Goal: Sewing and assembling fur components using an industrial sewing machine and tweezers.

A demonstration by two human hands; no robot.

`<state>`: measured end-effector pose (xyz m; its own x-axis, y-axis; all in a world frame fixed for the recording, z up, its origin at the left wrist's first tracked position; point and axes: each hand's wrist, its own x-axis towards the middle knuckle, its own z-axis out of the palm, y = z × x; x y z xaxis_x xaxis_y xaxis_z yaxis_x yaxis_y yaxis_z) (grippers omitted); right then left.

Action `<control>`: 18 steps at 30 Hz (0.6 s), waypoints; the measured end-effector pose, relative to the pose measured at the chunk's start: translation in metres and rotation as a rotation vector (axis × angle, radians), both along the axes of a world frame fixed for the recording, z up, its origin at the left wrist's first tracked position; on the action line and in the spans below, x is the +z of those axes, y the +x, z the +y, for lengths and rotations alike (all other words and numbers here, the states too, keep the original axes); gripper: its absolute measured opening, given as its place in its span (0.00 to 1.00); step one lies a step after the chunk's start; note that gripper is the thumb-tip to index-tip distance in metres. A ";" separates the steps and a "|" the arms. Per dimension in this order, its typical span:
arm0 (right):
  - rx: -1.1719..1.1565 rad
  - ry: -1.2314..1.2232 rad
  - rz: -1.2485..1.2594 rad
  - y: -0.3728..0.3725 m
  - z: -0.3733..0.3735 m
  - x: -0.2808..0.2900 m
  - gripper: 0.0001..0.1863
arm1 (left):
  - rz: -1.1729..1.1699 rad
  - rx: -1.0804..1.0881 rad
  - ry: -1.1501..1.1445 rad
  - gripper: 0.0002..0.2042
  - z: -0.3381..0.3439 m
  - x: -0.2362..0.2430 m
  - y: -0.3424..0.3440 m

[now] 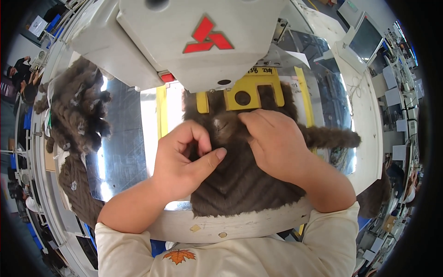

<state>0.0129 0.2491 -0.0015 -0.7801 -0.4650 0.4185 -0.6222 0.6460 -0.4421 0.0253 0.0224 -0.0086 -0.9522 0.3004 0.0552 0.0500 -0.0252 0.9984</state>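
Just before the white machine head [221,69] | brown fur piece [244,187], long axis running toward that head, lies under left hand [181,159], loosely open, and right hand [279,145], curled, grip unclear | right nearer yellow plate [254,82]

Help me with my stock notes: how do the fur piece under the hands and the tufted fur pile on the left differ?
The fur piece lies spread out; the fur pile is heaped up. The fur piece shows V-shaped ridges; the fur pile shows uneven tufts. Both are brownish.
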 end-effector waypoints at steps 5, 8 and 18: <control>0.036 -0.033 0.009 0.002 -0.003 0.002 0.16 | 0.145 0.117 -0.091 0.15 -0.002 -0.005 -0.005; 0.069 -0.017 0.014 0.002 -0.003 0.001 0.16 | 0.234 0.051 -0.177 0.16 -0.003 -0.007 -0.004; 0.154 0.010 0.046 0.003 -0.007 -0.002 0.21 | 0.123 -0.010 -0.128 0.17 -0.004 -0.014 -0.001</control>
<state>0.0158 0.2424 -0.0032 -0.6793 -0.5823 0.4466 -0.7338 0.5457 -0.4047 0.0244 0.0180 -0.0222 -0.9375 0.3218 0.1321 0.1727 0.1010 0.9798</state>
